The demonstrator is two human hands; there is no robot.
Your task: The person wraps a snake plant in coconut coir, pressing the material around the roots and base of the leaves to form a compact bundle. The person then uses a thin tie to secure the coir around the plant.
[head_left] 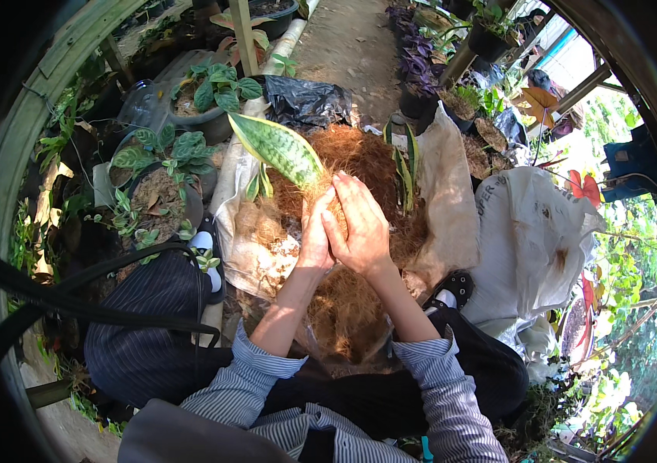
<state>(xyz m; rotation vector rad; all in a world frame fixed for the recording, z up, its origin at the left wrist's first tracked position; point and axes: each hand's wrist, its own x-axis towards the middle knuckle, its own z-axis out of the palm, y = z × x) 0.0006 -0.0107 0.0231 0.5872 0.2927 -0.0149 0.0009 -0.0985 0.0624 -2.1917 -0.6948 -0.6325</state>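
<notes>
Both my left hand [316, 234] and my right hand [359, 226] are cupped around a wad of coconut fibre [337, 217] at the base of a snake plant leaf [282, 149]. The broad, yellow-edged leaf points up and to the left. Behind my hands lies a heap of reddish-brown coconut fibre [357, 156] on an opened woven sack [447, 191]. A small snake plant with a fibre-wrapped base [259, 220] rests left of my hands, and another snake plant [403, 168] stands to their right. Lighter fibre [346, 312] fills a clear plastic bag below my wrists.
Potted leafy plants [161, 197] crowd the left side, beside a pale pole [233, 168]. Black plastic [308, 98] lies beyond the fibre heap. A full white woven sack [528, 243] bearing writing stands right. Part of a person [563, 101] shows at upper right, apart from my hands.
</notes>
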